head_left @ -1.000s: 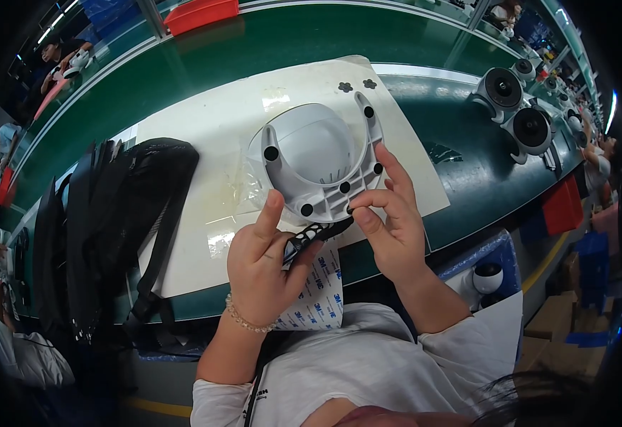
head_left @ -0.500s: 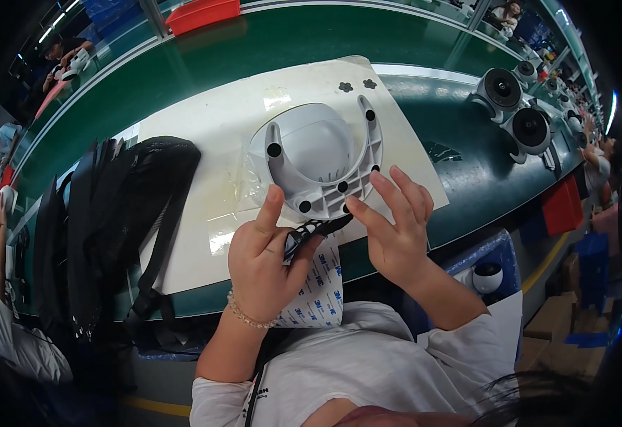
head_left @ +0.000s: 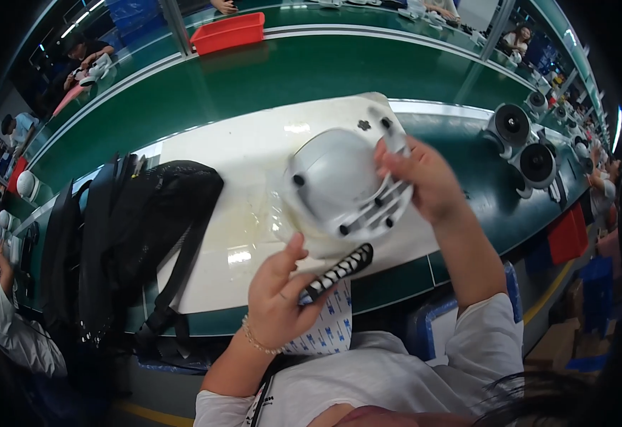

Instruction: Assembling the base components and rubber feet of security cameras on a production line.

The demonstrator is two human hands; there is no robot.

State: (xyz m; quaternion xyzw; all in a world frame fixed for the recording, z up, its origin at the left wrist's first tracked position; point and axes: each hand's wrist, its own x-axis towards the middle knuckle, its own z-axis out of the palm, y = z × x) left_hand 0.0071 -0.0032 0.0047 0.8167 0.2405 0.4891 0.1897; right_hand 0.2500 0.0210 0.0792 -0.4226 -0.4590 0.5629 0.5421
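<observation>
My right hand [head_left: 430, 178] is closed around one arm of a rounded white plastic housing [head_left: 333, 167], which is blurred by motion. The housing has a curved, ribbed bracket with several round black pads on it. Between the thumb and fingers of my left hand [head_left: 277, 295] is a curled adhesive pad sheet [head_left: 336, 274]. Its face is black with white cut-out spots, and its printed white backing hangs down below the hand. The left index finger points up, just short of the housing.
A white board [head_left: 204, 153] covers part of the green table, with a small black flower-shaped piece [head_left: 363, 125] on it. A black mesh bag [head_left: 161, 192] lies at left. White devices with round black faces [head_left: 536, 164] stand at right. A red bin [head_left: 229, 33] sits beyond.
My right hand, open near the pads before, has closed on the housing's right arm, and the housing has shifted and tilted. The left hand keeps the adhesive sheet. The whole view has shifted somewhat.
</observation>
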